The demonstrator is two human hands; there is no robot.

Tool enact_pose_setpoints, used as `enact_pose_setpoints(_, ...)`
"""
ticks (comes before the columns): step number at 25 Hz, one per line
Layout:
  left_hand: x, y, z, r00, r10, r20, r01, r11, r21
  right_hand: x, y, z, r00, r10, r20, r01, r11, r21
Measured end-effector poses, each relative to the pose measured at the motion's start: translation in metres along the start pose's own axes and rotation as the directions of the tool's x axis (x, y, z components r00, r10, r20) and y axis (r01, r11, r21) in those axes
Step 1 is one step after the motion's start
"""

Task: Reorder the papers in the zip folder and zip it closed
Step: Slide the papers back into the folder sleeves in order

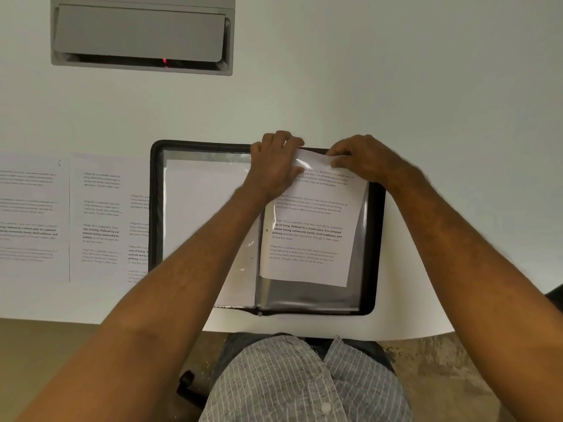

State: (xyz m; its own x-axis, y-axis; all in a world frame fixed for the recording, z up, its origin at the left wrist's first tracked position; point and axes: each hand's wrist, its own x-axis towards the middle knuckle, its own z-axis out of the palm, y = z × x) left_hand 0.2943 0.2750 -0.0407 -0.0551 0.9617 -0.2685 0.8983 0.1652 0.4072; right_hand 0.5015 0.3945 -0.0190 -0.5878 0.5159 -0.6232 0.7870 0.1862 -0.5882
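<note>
A black zip folder [156, 208] lies open and flat on the white table, with clear plastic sleeves on both sides. A printed paper [307, 233] lies tilted over the right-hand sleeve, its top edge near the folder's far rim. My left hand [274, 166] pinches the sheet's top left corner together with the sleeve's edge. At the top right corner my right hand [365, 159] pinches the same sheet. The left sleeve holds a blank white page [207, 214]. The zip pull [259, 314] sits at the near edge of the spine.
Several loose printed papers [97, 217] lie side by side on the table left of the folder. A grey cable hatch [140, 35] is set into the table at the far left. The table's near edge [91, 322] runs just below the folder.
</note>
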Motion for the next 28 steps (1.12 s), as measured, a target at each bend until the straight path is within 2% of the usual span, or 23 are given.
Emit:
enact_pose_setpoints(6, 0.008, 0.001, -0.005, 0.997, -0.054, -0.051, 0.056, 0.998, 0.031, -0.006, 0.003, -0.002, 0.999, 0.012, -0.037, -0.010, 0.999, 0.051)
enact_pose_setpoints(12, 0.025, -0.002, -0.012, 0.990, -0.056, 0.129, 0.055, 0.998, 0.005, -0.008, 0.010, -0.004, 0.997, 0.076, 0.016, -0.075, 0.996, -0.039)
enact_pose_setpoints(15, 0.024, -0.003, -0.011, 0.986, -0.033, 0.162, 0.031, 0.999, 0.013, -0.012, 0.018, -0.005, 0.994, 0.110, -0.017, -0.107, 0.989, 0.105)
enact_pose_setpoints(22, 0.021, 0.002, -0.007, 0.989, -0.034, 0.142, 0.042, 0.998, -0.052, -0.021, 0.019, -0.001, 0.989, 0.126, -0.073, -0.104, 0.961, 0.257)
enact_pose_setpoints(24, 0.023, 0.001, -0.009, 0.987, -0.025, 0.158, 0.034, 0.998, -0.059, -0.030, 0.021, 0.002, 0.979, 0.169, -0.113, -0.110, 0.908, 0.404)
enact_pose_setpoints(28, 0.027, -0.001, -0.015, 0.972, 0.018, 0.234, -0.023, 1.000, 0.019, -0.056, 0.029, 0.027, 0.939, 0.296, -0.175, -0.083, 0.690, 0.719)
